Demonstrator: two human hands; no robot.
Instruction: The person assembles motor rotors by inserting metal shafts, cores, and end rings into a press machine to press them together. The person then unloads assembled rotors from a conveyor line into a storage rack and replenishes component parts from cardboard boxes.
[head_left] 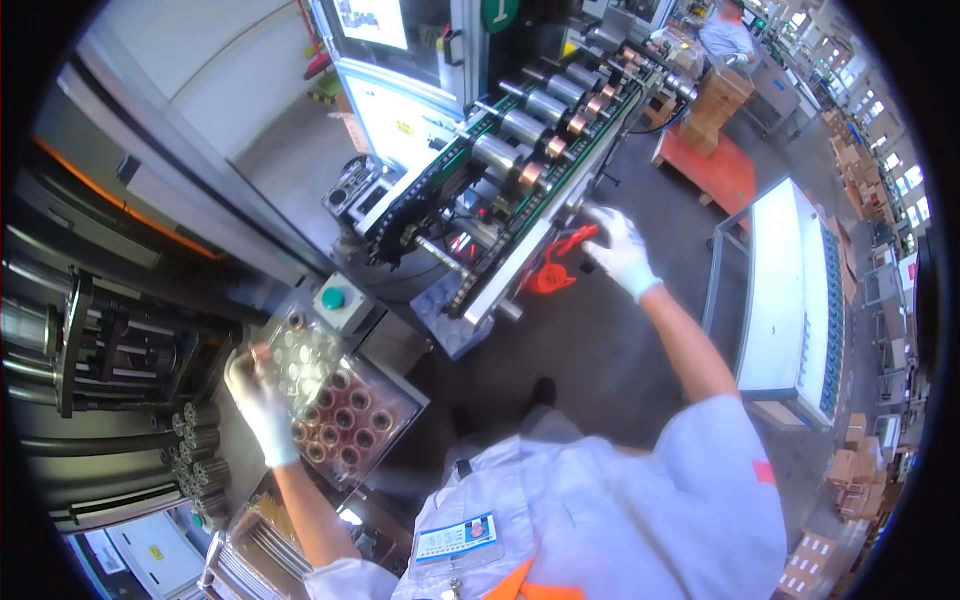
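Note:
My left hand [258, 405], in a white glove, is raised beside a clear plastic tray [402, 408] and smeared by motion. Its fingers are closed around a small copper-coloured piece [262, 353], whose shape is blurred. Several copper rings [343, 417] with dark holes fill the near part of the tray; the far pockets look bare. My right hand [622, 255], gloved too, is by the near side of a chain conveyor [530, 240], fingers apart, seemingly holding nothing. A bright red strap or cloth [553, 272] hangs close to its thumb. Rotors [497, 153] with steel cores and copper ends lie across the conveyor.
A green push button [333, 298] on a box stands between tray and conveyor. Machinery with dark bars [110, 345] is at the left, above stacked metal cores [195, 450]. At right are a white-topped rack [785, 290] and an orange platform [715, 170] with cartons. Another person [727, 40] stands far off.

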